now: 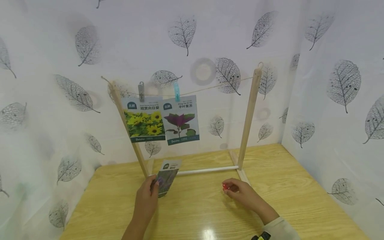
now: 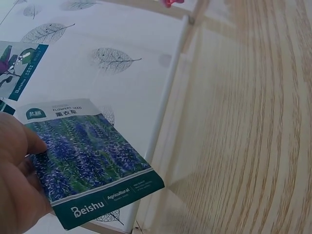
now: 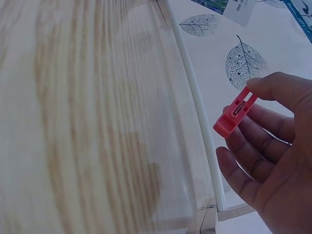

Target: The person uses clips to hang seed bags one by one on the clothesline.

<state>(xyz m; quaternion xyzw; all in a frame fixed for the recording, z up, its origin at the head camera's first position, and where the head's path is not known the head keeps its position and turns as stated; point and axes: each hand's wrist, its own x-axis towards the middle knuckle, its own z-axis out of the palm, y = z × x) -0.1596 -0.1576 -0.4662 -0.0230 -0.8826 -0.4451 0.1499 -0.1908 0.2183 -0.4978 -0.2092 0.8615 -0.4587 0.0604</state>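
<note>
My left hand [image 1: 147, 193] pinches a seed packet [image 2: 92, 156] by its side edge, thumb on the front. The packet shows purple-blue flower spikes and a green band. In my right hand [image 1: 244, 195] a red clothespin [image 3: 236, 113] sits between thumb and fingers, held above the table. Behind the hands, a string [image 1: 207, 89] runs between two wooden posts. A sunflower seed packet [image 1: 145, 121] hangs from it by a grey clothespin [image 1: 141, 91]. Beside that, a purple-leaf seed packet [image 1: 180, 123] hangs by a light blue clothespin [image 1: 177, 92], slightly tilted.
The left wooden post [image 1: 127, 130] and right wooden post [image 1: 250, 116] stand on wooden feet, joined low down by a white rod [image 1: 207, 170]. All stand on a wood-grain table [image 1: 192, 213]. A leaf-patterned white sheet [image 1: 132, 40] covers the back and sides.
</note>
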